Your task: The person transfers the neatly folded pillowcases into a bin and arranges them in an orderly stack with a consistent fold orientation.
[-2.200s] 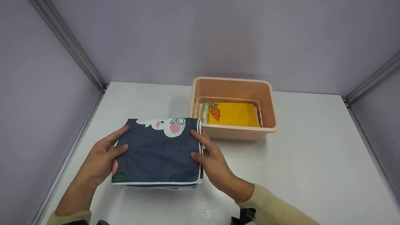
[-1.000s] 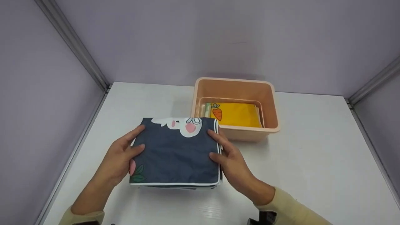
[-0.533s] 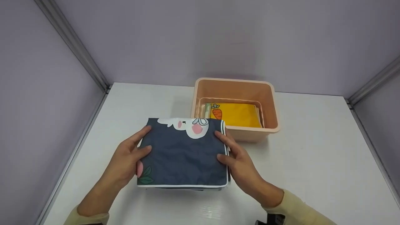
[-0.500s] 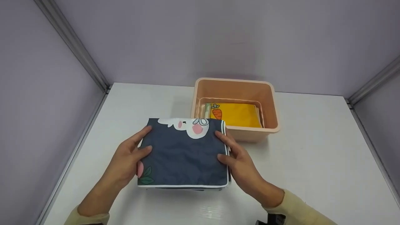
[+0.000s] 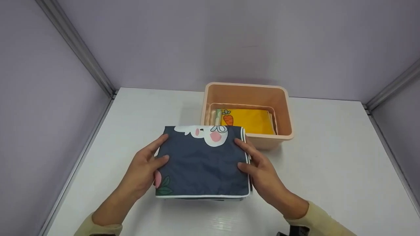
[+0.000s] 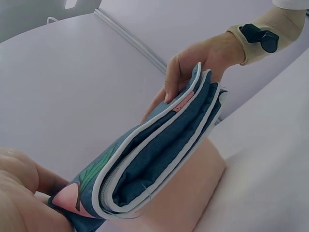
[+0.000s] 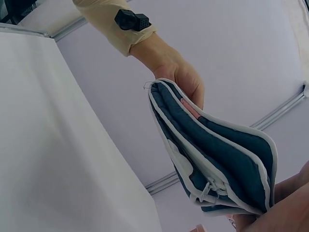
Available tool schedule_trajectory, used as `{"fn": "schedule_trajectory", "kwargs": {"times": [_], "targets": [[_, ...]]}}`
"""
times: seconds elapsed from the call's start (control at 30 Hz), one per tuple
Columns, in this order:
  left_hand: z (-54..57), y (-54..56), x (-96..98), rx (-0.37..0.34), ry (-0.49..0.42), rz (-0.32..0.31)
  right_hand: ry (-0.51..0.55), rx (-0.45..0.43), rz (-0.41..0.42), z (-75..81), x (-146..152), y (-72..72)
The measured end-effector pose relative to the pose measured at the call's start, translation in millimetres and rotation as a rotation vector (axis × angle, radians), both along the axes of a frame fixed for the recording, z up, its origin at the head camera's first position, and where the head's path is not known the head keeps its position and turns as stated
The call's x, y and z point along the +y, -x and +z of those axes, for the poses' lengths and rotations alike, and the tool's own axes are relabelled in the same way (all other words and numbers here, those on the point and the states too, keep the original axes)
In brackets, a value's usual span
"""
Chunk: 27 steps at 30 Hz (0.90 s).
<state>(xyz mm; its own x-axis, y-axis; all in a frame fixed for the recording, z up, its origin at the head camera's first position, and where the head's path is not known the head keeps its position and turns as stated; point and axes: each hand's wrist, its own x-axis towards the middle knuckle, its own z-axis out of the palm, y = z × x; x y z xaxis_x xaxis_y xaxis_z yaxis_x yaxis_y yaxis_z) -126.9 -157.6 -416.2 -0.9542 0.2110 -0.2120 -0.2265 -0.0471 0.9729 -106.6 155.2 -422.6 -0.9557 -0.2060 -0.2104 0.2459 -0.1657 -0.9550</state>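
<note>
Both hands hold a folded navy cloth cover (image 5: 203, 167) with white piping, a white cartoon animal and a pink-and-green print. In the head view, my left hand (image 5: 141, 172) grips its left edge, thumb on top. On the opposite edge, my right hand (image 5: 265, 173) grips it the same way; fingers underneath are hidden. The wrist views show several layers of the folded cover (image 6: 159, 159) raised above the table, and a zipper pull (image 7: 205, 191) at one side. Its far edge overlaps the near-left rim of the peach bin in the head view.
A peach plastic bin (image 5: 246, 86) stands at the back of the white table (image 5: 331, 157). Inside it lies a folded yellow cloth (image 5: 252, 121) with a carrot print, beside a pale green strip (image 5: 218, 114). Grey-lilac panels (image 5: 164, 42) enclose the table at back and sides.
Both hands have carried the folded cover to the right, so it now overlaps more of the bin's front in the head view. Their grip looks the same, and the bin stays put.
</note>
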Motion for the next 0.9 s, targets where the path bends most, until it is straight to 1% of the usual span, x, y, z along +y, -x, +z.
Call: {"fn": "schedule_trajectory", "kwargs": {"times": [0.13, 0.27, 0.5, 0.6, 0.73, 0.9], "targets": [[-2.5, -0.8, 4.5, 0.02, 0.011, -0.005, 0.005, 0.009, 0.009, -1.2, 4.8, -1.1], [-4.4, -1.9, 8.5, 0.016, 0.014, 0.009, -0.012, -0.01, 0.009, -0.7, 8.7, -2.2], [-5.3, -2.9, 16.0, 0.034, 0.028, 0.006, -0.009, -0.035, -0.01, -0.2, 14.8, -3.8], [-7.3, -3.8, 18.9, 0.028, 0.004, 0.013, 0.002, -0.034, -0.013, -0.7, 17.5, -4.3], [-8.5, -5.1, 22.5, 0.013, -0.027, 0.018, -0.013, -0.035, -0.007, 0.2, 21.8, -5.6], [-9.0, -5.4, 27.0, 0.005, -0.017, 0.016, -0.04, -0.043, 0.002, 1.6, 27.3, -7.2]]}}
